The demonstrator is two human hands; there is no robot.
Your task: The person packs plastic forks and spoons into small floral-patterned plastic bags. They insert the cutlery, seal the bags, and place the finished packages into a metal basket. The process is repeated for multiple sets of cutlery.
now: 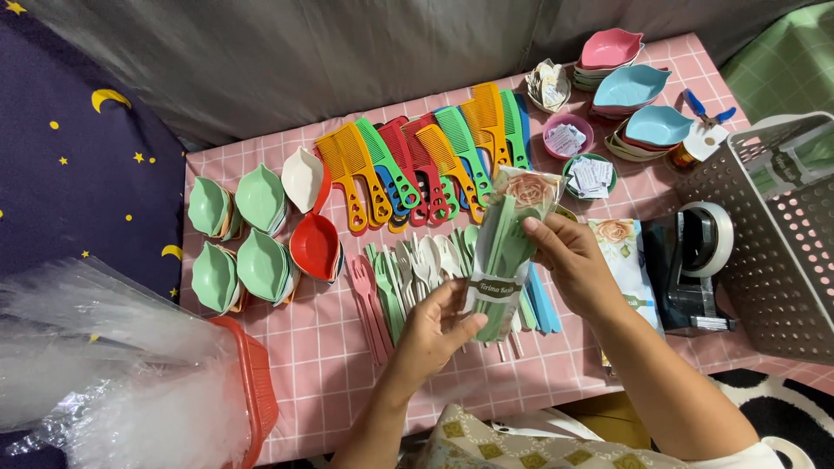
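Seen from above, a person's two bare hands hold a clear plastic packet of pale green cutlery (502, 252) upright over a table (321, 365) covered in a pink checked cloth. The left hand (432, 328) is curled loosely around the packet's lower end, near its dark paper band, thumb and fingers closed on it. The right hand (569, 260) pinches the packet's upper right edge between thumb and fingertips, near a card printed with a rose. Beneath the packet lies a row of loose plastic spoons and forks (408, 278) in pink, green and white. Behind them, a fan of combs (417, 165) in orange, green, red and blue spreads across the cloth. Leaf-shaped dishes (252, 234) in green, white and red are stacked at the left, with pink and blue ones far right. A black tape dispenser (691, 260) stands beside a grey perforated basket (773, 234) at the right.
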